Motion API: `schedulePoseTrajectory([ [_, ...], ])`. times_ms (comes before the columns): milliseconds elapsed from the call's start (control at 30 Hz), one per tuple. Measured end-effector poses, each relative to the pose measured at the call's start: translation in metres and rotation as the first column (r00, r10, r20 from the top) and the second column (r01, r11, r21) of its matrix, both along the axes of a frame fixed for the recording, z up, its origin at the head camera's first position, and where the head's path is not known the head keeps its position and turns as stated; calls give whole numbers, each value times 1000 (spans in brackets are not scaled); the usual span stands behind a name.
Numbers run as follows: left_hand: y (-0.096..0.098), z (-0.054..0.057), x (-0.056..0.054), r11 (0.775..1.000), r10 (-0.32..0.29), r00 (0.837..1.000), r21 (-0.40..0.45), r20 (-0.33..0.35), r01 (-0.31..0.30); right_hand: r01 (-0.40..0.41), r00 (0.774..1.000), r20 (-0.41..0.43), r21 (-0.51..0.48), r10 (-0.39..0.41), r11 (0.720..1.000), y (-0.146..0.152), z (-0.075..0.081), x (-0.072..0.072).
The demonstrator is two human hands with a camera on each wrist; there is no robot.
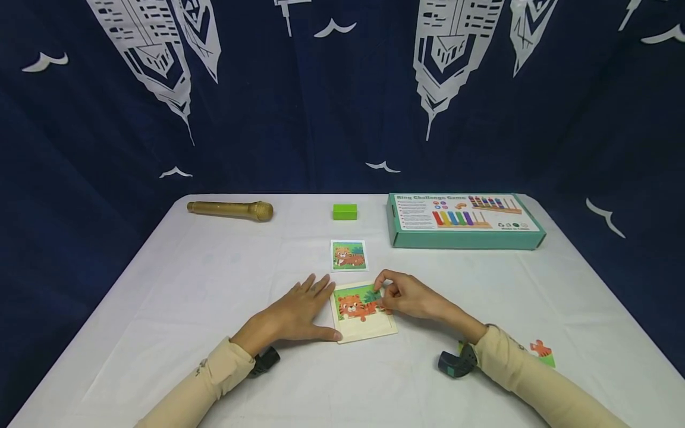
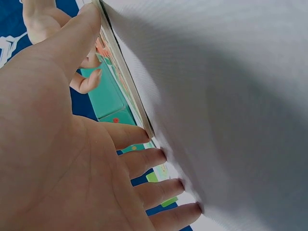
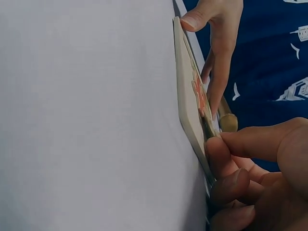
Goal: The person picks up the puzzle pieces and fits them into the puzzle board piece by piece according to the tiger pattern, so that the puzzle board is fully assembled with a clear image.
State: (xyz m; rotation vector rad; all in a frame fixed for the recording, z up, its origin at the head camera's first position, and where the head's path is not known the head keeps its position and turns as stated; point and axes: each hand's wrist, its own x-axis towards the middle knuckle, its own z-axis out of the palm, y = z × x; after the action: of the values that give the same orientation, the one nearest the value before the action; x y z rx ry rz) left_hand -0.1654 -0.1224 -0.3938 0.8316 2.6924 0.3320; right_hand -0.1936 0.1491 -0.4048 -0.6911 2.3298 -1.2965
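Observation:
A cream puzzle board [image 1: 369, 334] lies on the white table, its upper part filled with tiger picture pieces [image 1: 353, 306]. My left hand [image 1: 301, 310] rests at the board's left side, fingers spread, with the thumb at the lower left corner. In the left wrist view, the fingertips touch the cloth beside the board's edge [image 2: 130, 86]. At the upper right of the board, my right hand [image 1: 411, 296] pinches a puzzle piece [image 1: 370, 295] between thumb and forefinger. The right wrist view shows these fingers [image 3: 219, 154] right at the board's surface; they hide much of the piece.
Behind the board lies a tiger picture card [image 1: 349, 255], then a green block [image 1: 345, 212]. A gold microphone [image 1: 230, 210] is at the back left, a teal game box [image 1: 465, 239] at the back right. A loose puzzle piece [image 1: 543, 353] lies by the right sleeve; another green bit [image 1: 461, 345] shows behind the wrist camera.

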Motion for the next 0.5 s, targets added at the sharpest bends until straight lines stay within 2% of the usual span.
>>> schedulePoseTrajectory([
  [500, 0, 1, 0, 1000, 6, 1000, -2, 3, -6, -41, 998, 48, 27, 40, 999, 0, 4, -5],
])
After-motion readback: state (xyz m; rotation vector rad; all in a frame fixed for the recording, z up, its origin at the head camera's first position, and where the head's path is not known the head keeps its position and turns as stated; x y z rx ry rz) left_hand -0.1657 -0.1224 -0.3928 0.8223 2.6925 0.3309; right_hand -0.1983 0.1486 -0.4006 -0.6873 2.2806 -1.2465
